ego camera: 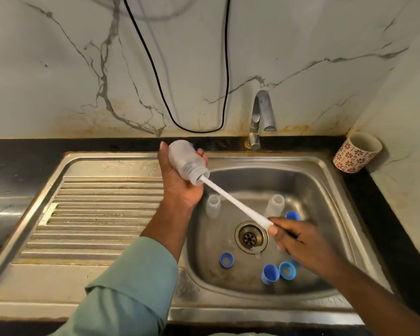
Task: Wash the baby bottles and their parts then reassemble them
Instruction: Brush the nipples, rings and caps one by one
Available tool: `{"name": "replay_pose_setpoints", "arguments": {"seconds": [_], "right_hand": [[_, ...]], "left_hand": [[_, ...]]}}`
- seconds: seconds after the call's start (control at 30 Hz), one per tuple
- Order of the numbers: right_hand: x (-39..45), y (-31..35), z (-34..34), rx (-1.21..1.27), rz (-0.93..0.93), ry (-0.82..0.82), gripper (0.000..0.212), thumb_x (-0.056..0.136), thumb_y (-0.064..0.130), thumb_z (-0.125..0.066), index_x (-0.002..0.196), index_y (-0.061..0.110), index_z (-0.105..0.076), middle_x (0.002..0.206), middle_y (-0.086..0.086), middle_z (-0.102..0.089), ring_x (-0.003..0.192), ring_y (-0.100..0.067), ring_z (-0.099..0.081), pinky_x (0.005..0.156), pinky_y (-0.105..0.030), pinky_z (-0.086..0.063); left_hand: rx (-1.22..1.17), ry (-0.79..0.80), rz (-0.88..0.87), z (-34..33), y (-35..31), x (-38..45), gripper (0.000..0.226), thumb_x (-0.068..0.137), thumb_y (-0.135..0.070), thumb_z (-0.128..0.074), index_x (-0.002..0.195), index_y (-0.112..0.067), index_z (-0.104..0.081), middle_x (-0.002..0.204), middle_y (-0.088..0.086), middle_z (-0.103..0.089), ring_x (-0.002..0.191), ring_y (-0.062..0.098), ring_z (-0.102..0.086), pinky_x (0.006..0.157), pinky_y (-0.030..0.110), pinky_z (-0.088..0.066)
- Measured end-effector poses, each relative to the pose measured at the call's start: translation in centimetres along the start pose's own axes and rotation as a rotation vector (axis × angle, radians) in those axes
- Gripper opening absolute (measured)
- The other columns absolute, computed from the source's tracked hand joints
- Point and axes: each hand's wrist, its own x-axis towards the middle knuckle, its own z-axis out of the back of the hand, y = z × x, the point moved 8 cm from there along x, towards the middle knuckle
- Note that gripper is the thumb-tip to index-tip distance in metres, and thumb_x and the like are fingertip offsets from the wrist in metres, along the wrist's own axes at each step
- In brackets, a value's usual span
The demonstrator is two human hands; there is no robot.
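A clear baby bottle [185, 161] is being gripped by the left hand [180, 180] above the sink's [325, 170] back-left rim, its long axis tilted, mouth pointing down-right. A white brush handle [235, 202] is being pinched by the right hand [298, 243], its far end inside the mouth.

Bottle brushing above the sink [325, 170]
Left hand [177, 180] gripped a clear bottle [187, 163]; right hand [298, 243] held the white brush handle [235, 202] entering its mouth.
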Motion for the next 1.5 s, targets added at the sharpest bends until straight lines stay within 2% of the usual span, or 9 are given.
{"name": "replay_pose_setpoints", "arguments": {"seconds": [0.2,0.33,0.47,0.57,0.67,0.93,1.1,1.33,1.5], "right_hand": [[-1.0,-1.3,2.1,-0.445,-0.063,-0.172,0.032,0.094,0.048,-0.047,0.12,0.036,-0.062,0.067,0.008,-0.058,0.059,-0.007,-0.057,0.057,-0.025,-0.052],[-0.9,0.1,1.5,-0.907,0.032,-0.104,0.064,0.089,0.063,-0.01,0.136,0.04,-0.046,0.094,0.017,-0.058,0.073,-0.004,-0.054,0.068,-0.023,-0.052],[-0.3,0.5,1.1,-0.765,0.073,-0.025,0.061,0.088,0.067,-0.015,0.124,0.037,-0.053,0.084,0.013,-0.063,0.068,-0.008,-0.06,0.064,-0.028,-0.055],[-0.6,-0.2,1.8,-0.289,-0.004,-0.084,0.014,0.093,0.044,-0.052,0.095,0.042,-0.067,0.064,0.0,-0.062,0.051,-0.008,-0.055,0.054,-0.027,-0.053],[-0.8,-0.6,0.1,0.059,-0.062,-0.021,0.025,0.092,0.019,-0.062,0.091,0.043,-0.066,0.057,-0.001,-0.057,0.049,-0.006,-0.049,0.05,-0.021,-0.046],[-0.2,-1.4,2.7,-0.399,-0.017,-0.081,0.025,0.094,0.042,-0.054,0.111,0.03,-0.066,0.072,-0.001,-0.065,0.061,-0.011,-0.061,0.062,-0.037,-0.055],[0.5,0.3,1.1,-0.802,0.02,0.059,0.041,0.098,0.052,-0.039,0.134,0.035,-0.05,0.091,0.013,-0.064,0.074,-0.003,-0.057,0.069,-0.019,-0.051],[0.0,-2.3,-1.4,0.249,-0.332,0.209,0.02,0.087,0.018,-0.07,0.108,0.017,-0.067,0.06,0.003,-0.06,0.046,-0.015,-0.047,0.044,-0.028,-0.041],[0.1,-2.0,0.3,-0.405,-0.078,-0.179,0.015,0.092,0.04,-0.061,0.092,0.027,-0.054,0.084,0.013,-0.052,0.073,-0.006,-0.054,0.065,-0.029,-0.052]], "left_hand": [[0.742,-0.397,-0.214,3.0,-2.7,-1.0,0.045,0.091,-0.05,-0.064,0.119,-0.017,-0.051,0.116,0.014,-0.065,0.086,0.03,-0.072,0.067,0.04,-0.061],[0.636,-0.31,0.177,2.2,-0.1,-1.8,0.064,0.082,-0.066,-0.062,0.12,-0.015,-0.051,0.113,0.017,-0.062,0.097,0.034,-0.065,0.083,0.052,-0.057],[0.739,-0.44,0.024,2.2,-0.9,-0.5,0.077,0.071,-0.046,-0.085,0.132,-0.023,-0.042,0.112,0.013,-0.057,0.098,0.03,-0.06,0.083,0.048,-0.057],[0.344,-0.151,0.151,1.0,1.1,0.2,0.036,0.079,-0.031,-0.076,0.102,-0.012,-0.054,0.082,0.006,-0.056,0.068,0.017,-0.057,0.058,0.027,-0.053],[-0.024,0.122,0.134,-0.8,2.0,-0.2,0.041,0.078,-0.046,-0.065,0.098,-0.011,-0.055,0.086,0.005,-0.062,0.068,0.016,-0.062,0.055,0.024,-0.054],[0.654,-0.327,-0.149,4.1,-1.2,-0.7,0.052,0.09,-0.055,-0.057,0.125,-0.017,-0.052,0.115,0.011,-0.065,0.093,0.028,-0.069,0.067,0.04,-0.061],[0.568,-0.335,0.245,3.6,0.1,-0.6,0.087,0.074,-0.077,-0.063,0.13,-0.013,-0.046,0.124,0.02,-0.055,0.104,0.037,-0.06,0.081,0.051,-0.056],[0.115,-0.181,0.298,2.0,2.1,0.3,0.067,0.072,-0.059,-0.076,0.113,-0.012,-0.052,0.075,0.006,-0.058,0.065,0.017,-0.059,0.057,0.026,-0.052],[-0.022,-0.194,0.175,1.8,2.3,-0.2,0.059,0.081,-0.062,-0.063,0.105,-0.01,-0.051,0.071,0.008,-0.054,0.062,0.018,-0.058,0.059,0.025,-0.048]]}}
